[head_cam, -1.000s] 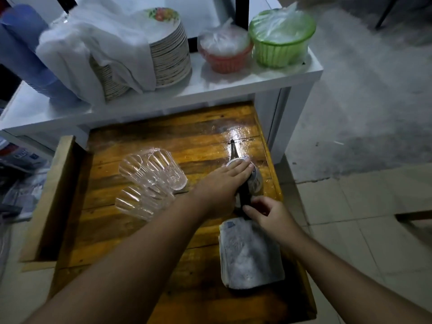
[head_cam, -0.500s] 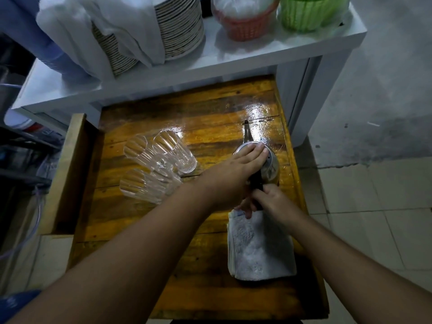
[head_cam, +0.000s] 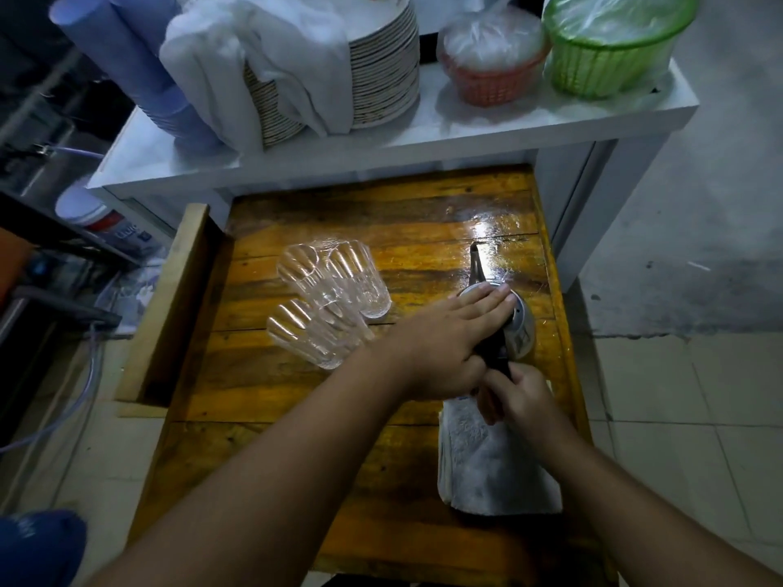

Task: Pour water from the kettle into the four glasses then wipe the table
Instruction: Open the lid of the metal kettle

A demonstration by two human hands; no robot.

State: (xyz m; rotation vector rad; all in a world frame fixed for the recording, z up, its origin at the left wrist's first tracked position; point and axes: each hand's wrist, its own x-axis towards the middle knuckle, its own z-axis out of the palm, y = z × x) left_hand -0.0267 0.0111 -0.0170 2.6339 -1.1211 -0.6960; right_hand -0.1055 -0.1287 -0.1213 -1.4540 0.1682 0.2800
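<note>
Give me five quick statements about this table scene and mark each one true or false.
1. The left hand lies flat on the kettle lid. True.
2. The glasses are full of water. False: they look empty.
3. The right hand is at the kettle's dark handle. True.
4. The folded cloth lies on the white shelf. False: it lies on the wooden table.
5. The kettle's spout points toward the person. False: it points away.

One view only — a wide-angle camera on the person's head, looking forward and steeply down onto the wooden tabletop (head_cam: pixel 339 417) from close above. Both forearms reach in from the bottom edge; a white shelf (head_cam: pixel 466 133) fills the top — tiled floor to the right.
</note>
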